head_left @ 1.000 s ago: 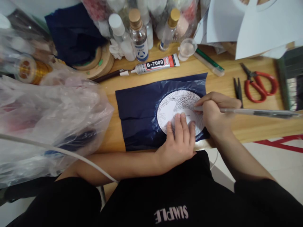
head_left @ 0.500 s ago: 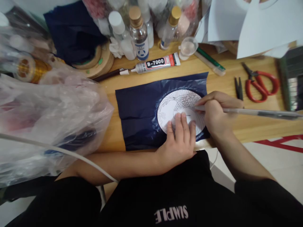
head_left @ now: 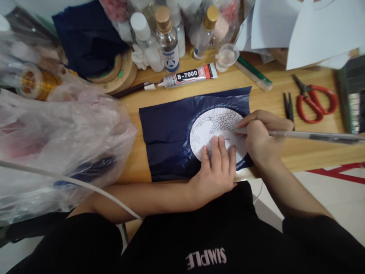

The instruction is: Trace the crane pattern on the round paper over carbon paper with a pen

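Near scissors (head_left: 317,103) and glue tube (head_left: 188,77) | right fingers (head_left: 264,119) gripping pen (head_left: 302,134) | left fingers (head_left: 216,154) loose, partly hiding paper disc (head_left: 219,122)

A narrow strip of bare worktop (head_left: 161,96) is found between the dark blue sheet (head_left: 168,140) and the glue tube (head_left: 188,77). The left is blocked by a plastic bag (head_left: 71,129), the far side by upright bottles (head_left: 170,51); on the right, open room is crossed by the pen (head_left: 302,135).
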{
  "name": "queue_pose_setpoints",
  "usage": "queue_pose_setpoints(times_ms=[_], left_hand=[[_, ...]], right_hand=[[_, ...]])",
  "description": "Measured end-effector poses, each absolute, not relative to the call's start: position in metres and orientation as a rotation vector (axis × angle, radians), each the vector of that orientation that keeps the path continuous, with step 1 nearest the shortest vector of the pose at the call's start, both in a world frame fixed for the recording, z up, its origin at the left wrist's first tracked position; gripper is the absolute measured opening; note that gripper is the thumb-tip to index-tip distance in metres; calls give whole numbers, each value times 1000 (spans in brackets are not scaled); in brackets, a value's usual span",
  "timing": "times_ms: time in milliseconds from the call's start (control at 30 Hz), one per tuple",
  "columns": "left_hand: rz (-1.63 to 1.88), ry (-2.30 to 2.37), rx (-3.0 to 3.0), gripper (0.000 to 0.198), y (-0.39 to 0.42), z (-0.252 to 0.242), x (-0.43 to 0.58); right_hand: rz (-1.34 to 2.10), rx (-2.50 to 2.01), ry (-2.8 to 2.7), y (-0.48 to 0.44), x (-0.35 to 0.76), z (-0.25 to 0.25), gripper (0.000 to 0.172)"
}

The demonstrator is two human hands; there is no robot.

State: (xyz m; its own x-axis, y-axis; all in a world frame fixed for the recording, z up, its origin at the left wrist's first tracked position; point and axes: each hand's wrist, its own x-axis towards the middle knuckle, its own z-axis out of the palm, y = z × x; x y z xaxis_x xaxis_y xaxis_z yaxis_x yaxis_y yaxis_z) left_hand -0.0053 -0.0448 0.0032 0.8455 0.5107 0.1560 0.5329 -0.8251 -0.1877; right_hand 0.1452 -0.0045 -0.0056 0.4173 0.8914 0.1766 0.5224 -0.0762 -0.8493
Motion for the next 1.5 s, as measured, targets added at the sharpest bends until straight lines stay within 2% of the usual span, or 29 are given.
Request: queue_pose_setpoints(times_ms=[333,567,733,800,900,967,1000,1067,1100,1233,1500], left_hand=[[-125,-800,-2820,76,-44,5,-6],[-127,-806,-2814,85,-45,4,-5],[-101,-817,-2817,94,-46,4,-4],[-99,-820,-2814,97,-47,4,-4],[-78,-819,-2818,101,-48,3,-5],[-79,-816,-2828,100,-48,3,-6],[-56,-819,-2839,99,-49,3,-6],[-39,-837,-2850,98,-49,3,-5],[-40,-841,-2851,98,-50,2,-5],[-27,-853,-2843,98,-50,2,-3],[-39,-899,-2876,103,-51,9,-3]], right_hand=[[531,-1759,-1245,-6,146,-5,25],[600,-1734,-950,0,142,0,26],[757,-1542,-741,9,150,-1,16],[797,-1477,-709,11,157,0,24],[822,-1458,-812,6,171,6,54],[778,-1473,-1030,-4,179,9,63],[710,-1485,-1173,-9,183,11,57],[544,-1522,-1556,-20,188,11,30],[453,-1518,-1739,-24,190,11,24],[278,-1380,-2178,-34,197,6,25],[152,-1322,-2362,-39,200,5,28]])
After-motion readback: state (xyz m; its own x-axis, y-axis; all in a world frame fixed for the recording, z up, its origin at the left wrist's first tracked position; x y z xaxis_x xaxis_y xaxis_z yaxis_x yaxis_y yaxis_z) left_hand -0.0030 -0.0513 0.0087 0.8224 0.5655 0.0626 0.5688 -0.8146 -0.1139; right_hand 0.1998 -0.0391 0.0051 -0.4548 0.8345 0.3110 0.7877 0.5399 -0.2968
